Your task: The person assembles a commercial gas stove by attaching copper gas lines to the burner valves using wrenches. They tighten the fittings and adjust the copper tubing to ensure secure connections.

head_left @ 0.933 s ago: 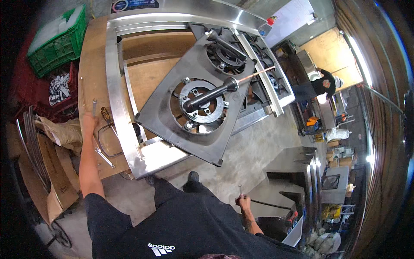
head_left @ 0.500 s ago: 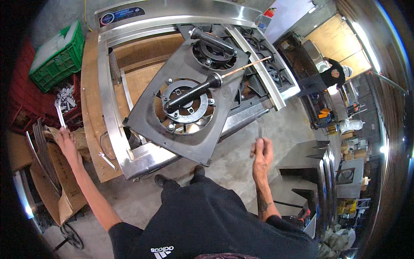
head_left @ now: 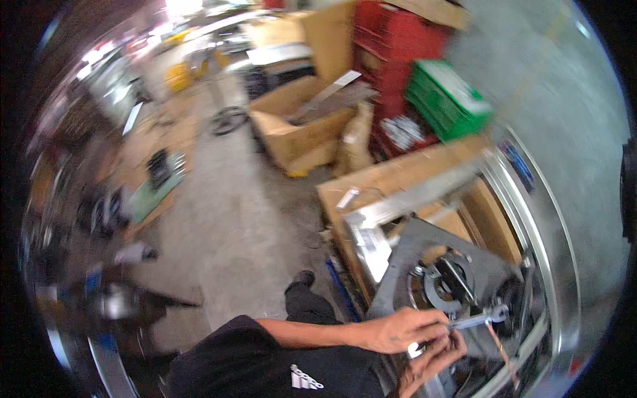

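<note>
My left hand (head_left: 403, 330) grips a silver wrench (head_left: 476, 320) by its handle, with the jaw end pointing right over a black stove top plate (head_left: 418, 242). Just below it, my right hand (head_left: 434, 363) has its fingers bent in close to the left fingers. Whatever those fingers hold is blurred and partly hidden. In the plate's round opening sits a ring burner (head_left: 441, 292), with a black burner tube (head_left: 458, 278) lying across it. A thin copper-coloured tube (head_left: 502, 355) runs down from beside the wrench jaw.
The plate rests askew on a steel stove frame (head_left: 375, 255) with a wooden board (head_left: 345, 182) along its side. Beyond stand an open cardboard box (head_left: 298, 142), a green crate (head_left: 441, 106) and red crates (head_left: 391, 33). Concrete floor (head_left: 232, 219) lies to the left.
My view has swung left. The left hand has brought the wrench from beside the crates to above the stove plate, and the right hand has come up close to it.
</note>
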Demonstrator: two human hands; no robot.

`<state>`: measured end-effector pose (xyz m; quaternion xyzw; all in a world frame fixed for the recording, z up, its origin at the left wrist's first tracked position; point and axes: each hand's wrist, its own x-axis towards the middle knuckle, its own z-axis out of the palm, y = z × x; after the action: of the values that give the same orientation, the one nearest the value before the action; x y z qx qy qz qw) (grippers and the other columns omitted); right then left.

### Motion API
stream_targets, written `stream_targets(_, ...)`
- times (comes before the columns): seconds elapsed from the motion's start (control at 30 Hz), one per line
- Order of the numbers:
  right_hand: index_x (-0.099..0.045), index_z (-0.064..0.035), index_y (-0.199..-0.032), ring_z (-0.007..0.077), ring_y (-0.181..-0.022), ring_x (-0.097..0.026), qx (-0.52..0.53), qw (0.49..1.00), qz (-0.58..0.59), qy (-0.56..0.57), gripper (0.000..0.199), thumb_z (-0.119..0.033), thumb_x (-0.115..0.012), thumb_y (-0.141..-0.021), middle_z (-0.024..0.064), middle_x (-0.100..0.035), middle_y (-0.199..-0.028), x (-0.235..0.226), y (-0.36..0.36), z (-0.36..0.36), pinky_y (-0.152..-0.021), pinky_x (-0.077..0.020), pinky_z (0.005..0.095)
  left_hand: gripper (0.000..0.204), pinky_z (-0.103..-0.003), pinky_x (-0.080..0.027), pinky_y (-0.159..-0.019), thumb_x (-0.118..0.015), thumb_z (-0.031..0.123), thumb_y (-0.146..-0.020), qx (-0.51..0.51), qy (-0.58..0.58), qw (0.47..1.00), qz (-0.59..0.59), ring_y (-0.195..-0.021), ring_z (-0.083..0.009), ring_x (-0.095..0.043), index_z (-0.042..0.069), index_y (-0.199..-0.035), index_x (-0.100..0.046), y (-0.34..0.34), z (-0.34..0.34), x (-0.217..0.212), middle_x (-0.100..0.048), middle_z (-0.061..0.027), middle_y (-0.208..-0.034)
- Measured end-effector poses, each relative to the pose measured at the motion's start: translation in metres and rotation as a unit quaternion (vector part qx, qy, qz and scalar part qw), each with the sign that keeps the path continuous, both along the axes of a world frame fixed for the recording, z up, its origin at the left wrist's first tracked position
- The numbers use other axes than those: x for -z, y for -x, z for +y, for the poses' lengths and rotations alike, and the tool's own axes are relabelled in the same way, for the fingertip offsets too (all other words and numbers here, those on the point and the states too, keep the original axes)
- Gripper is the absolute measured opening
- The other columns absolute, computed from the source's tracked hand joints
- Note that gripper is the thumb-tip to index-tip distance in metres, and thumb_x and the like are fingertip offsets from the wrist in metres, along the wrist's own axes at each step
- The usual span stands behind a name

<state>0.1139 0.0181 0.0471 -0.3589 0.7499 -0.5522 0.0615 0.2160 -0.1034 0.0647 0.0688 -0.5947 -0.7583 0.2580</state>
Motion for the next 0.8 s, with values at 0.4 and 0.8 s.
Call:
stream_targets(0.4, -0.037, -0.0001, -0.14, 0.0237, -0.109, -0.056, -0.254, 0.965, -0.066, 0.021, 0.037, -0.025, -0.047, -0.114, 0.0177, -0.056, -0.121, -0.01, 0.09, 0.068, -0.096, -0.0465, 0.0365, 0.033, -0.034, -0.051, -0.093, -0.056, 0.024, -0.111, -0.244, 0.095, 0.965, -0.018, -0.11, -0.0214, -0.064, -0.004, -0.122, -0.069, 0.049, 0.105, -0.006, -0.064, -0.0123, -0.113)
stream_targets(0.8, -0.063, -0.0037, -0.142, 0.0309, -0.097, -0.062, -0.159, 0.963, 0.217, 0.015, 0.065, 0.017, -0.054, -0.081, 0.0166, -0.071, -0.118, -0.049, 0.132, 0.109, -0.092, -0.0483, 0.0398, 0.024, -0.031, -0.054, -0.076, -0.056, 0.019, -0.111, -0.141, 0.158, 0.975, -0.069, -0.085, -0.0163, -0.066, -0.004, -0.114, -0.066, 0.078, 0.139, -0.028, -0.06, -0.0103, -0.102)
